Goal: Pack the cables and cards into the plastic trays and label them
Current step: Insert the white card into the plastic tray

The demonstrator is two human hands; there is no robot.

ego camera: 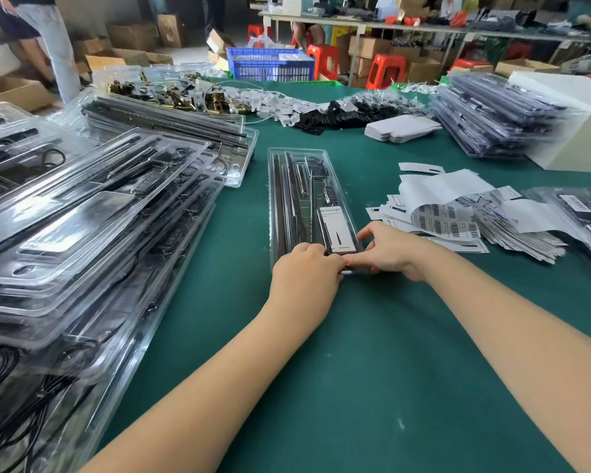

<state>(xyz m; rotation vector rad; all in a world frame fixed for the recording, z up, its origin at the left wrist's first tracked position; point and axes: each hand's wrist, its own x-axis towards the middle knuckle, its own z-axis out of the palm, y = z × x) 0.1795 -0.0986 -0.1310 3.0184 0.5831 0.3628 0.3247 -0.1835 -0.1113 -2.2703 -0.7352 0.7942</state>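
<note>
- Green table covering (372, 387) fills the near foreground, with both bare forearms reaching across it toward 12 o'clock.
- Stacked clear plastic trays (82, 233) holding black cables and bars sprawl from 7 to 10 o'clock, several layers deep and fanned unevenly.
- At 2 o'clock a second stack of packed trays (492, 117) sits beside a white box (577, 124).
- Centre, a single clear plastic tray (280, 199) lies lengthwise, holding long dark bars (282, 206), a coiled cable (316, 167) at its far end and a white product card (336, 230) at its near right.
- Loose barcode label sheets (447, 220) lie scattered at 3 o'clock, near the tray but apart from it.
- Left hand (304, 274) has its fingers curled over the tray's near edge, gripping it.
- Right hand (389, 250) pinches the tray's near right corner, its fingertips meeting the left hand's just below the card.
</note>
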